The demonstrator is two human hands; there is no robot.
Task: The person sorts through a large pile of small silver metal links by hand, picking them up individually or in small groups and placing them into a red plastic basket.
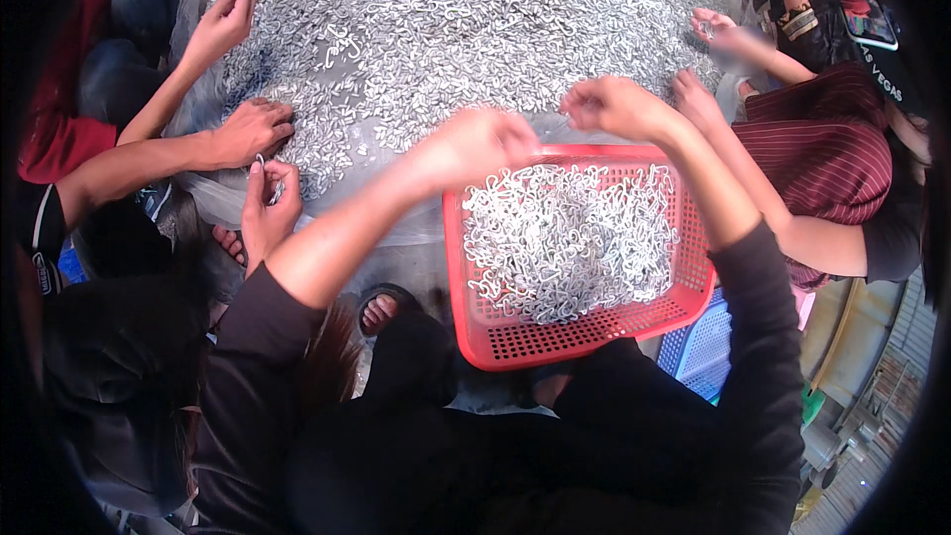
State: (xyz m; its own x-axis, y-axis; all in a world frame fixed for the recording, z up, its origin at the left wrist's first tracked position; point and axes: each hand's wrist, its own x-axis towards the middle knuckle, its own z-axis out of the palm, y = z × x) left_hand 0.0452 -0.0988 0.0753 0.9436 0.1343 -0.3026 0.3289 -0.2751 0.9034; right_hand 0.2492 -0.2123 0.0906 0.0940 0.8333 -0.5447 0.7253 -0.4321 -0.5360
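Observation:
A red plastic basket (pixel 475 332) sits in front of me, with a heap of white S-shaped hooks (pixel 570 238) inside. Over its far left corner is my left hand (pixel 480 144), palm down and smeared by motion, so its grip is unclear. My right hand (pixel 616 107) hangs above the far right rim with its fingers curled together; whatever they may hold is hidden. Beyond both hands spreads a wide layer of small silvery-grey metal pieces (pixel 495 30), with a few hooks (pixel 342 45) among them at the left.
Clear plastic sheeting (pixel 406 223) lies under the metal pieces. Other people's hands work at the left (pixel 253 129) and right (pixel 698 99) edges; one hand near my left forearm pinches a hook (pixel 260 162). A blue basket (pixel 705 347) stands right of the red one. A sandalled foot (pixel 381 312) is nearby.

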